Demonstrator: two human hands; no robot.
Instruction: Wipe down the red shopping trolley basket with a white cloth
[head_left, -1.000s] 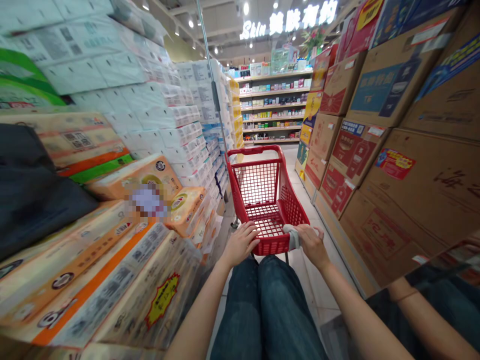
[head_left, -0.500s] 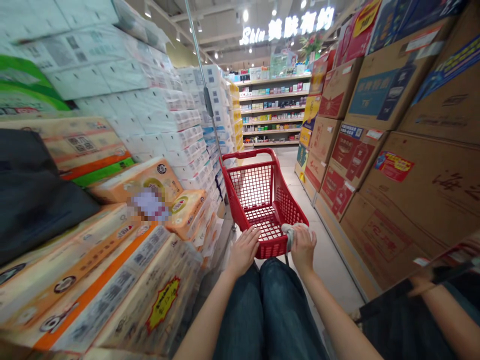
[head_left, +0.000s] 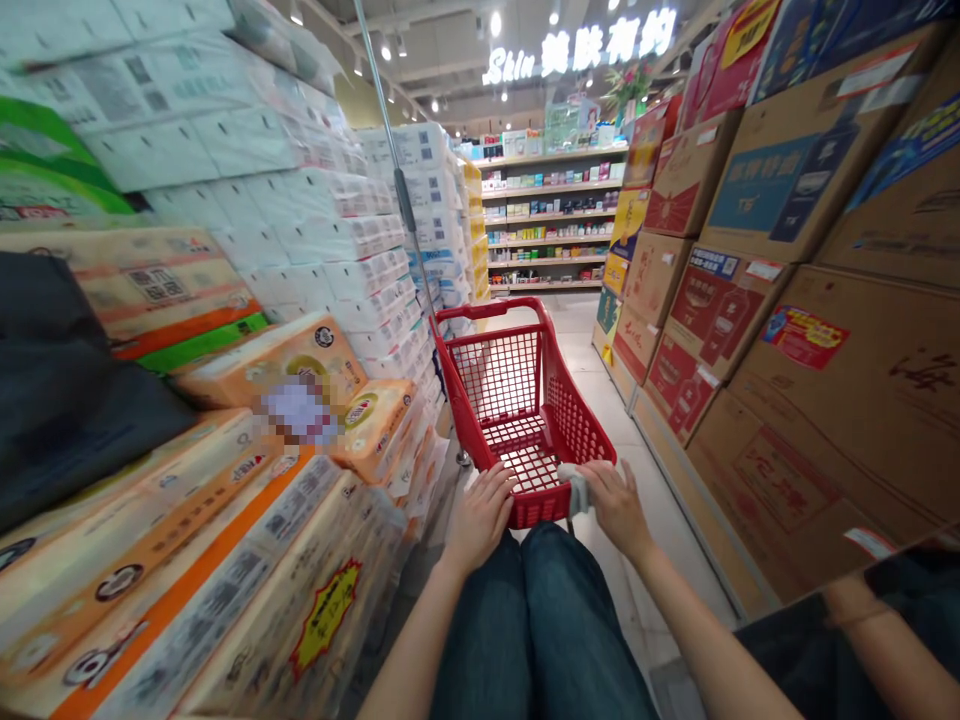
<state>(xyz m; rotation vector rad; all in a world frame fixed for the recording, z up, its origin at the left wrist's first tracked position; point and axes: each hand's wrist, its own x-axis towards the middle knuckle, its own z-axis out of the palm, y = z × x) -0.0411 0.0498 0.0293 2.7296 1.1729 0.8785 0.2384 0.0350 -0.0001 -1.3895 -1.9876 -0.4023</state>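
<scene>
Left hand (head_left: 480,520) lies spread on the near rim of a red plastic mesh shopping cart (head_left: 577,425); right hand (head_left: 616,505) curls over a grey cloth strip (head_left: 574,488) there. Cart stands mid-aisle, between orange-banded tissue packs (head_left: 247,560) and brown cardboard cartons (head_left: 817,440).

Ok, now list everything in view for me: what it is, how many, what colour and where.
shopping cart: one, red, straight ahead
cloth: one, grey-white, on the cart's near rim
tissue bales: many, white, stacked along the left
tissue packs: many, cream with orange bands, lower left
fabric bundle: one, black, on the left
cardboard cartons: many, brown with red and blue print, stacked along the right
metal pole: one, silver, left of the cart
store shelves: several tiers, white, at the aisle's far end
lit sign: one, white, above the shelves
jeans: one pair, blue, bottom centre
left hand: one, on the cart's near rim
right hand: one, on the cloth
</scene>
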